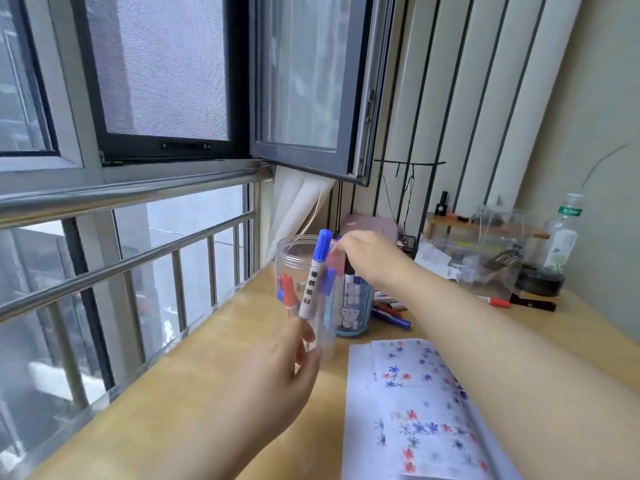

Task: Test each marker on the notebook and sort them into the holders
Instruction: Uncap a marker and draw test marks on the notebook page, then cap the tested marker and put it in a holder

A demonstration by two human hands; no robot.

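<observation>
Blue-capped white marker (314, 276) near upright, cap up, pinched at its base by left-hand fingers (306, 332); right-hand fingers (341, 249) clamped on black-capped marker (349, 271) at centre frame.

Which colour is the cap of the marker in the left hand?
Blue cap, seen in the head view.

A: any legible text?
B: none. blue-capped marker (314, 275) has a column of dark characters on its barrel — too blurred to read.
A: the bottle (562, 233), far right of that marker?
B: green label band — print unreadable.
</observation>
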